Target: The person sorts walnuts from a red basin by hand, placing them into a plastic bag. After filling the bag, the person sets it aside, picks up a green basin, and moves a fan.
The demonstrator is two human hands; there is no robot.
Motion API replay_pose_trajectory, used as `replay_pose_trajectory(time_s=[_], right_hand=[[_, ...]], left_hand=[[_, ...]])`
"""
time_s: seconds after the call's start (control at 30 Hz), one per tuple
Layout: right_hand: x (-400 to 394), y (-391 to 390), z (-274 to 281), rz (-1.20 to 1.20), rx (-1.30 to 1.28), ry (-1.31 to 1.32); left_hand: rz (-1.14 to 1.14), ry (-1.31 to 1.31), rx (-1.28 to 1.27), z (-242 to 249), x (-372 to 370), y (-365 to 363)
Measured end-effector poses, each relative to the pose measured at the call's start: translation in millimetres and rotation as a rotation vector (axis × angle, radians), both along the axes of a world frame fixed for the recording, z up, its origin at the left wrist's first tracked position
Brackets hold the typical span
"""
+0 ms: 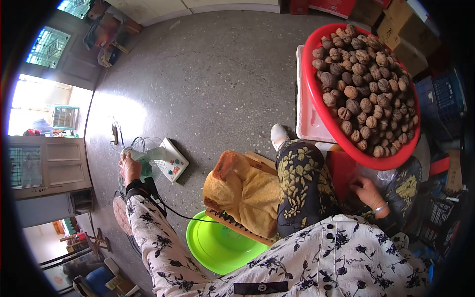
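Note:
My left hand [129, 167] reaches out to the left, fingers closed round a translucent greenish plastic container [147, 167]. Beside that container lies a white flat-sided object [174, 162] with a red and green print. My right hand [368, 192] is low between my knees, its fingers curled; whether anything is in them is hidden. A piece of clear plastic [386, 177] and a red surface [341, 168] are close to it. By my left leg, a yellow-brown cloth [247, 190] covers part of a wooden frame [237, 228], which rests over a bright green basin [210, 247].
A big red basin [311, 94] heaped with walnuts [366, 94] stands at the right on a white tray [300, 109]. Cardboard boxes [408, 37] and dark crates [438, 106] line the right edge. A black cord [185, 216] and loose cables [141, 142] cross the floor on the left.

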State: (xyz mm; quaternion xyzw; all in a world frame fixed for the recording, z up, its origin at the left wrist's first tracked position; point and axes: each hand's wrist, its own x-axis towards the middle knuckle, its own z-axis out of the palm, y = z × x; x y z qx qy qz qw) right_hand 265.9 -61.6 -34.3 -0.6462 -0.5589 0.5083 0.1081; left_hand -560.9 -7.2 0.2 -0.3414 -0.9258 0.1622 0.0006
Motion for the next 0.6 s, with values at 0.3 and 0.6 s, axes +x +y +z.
replay_pose_trajectory(time_s=[0.3,0.6], right_hand=[[-1,-2,7,0.026,0.038,0.009],[2,-6,9,0.028,0.045,0.086]], left_hand=[[0.011,-0.078,0.046,9,24,-12],[-0.140,0.042,0.302,3,71,-13]])
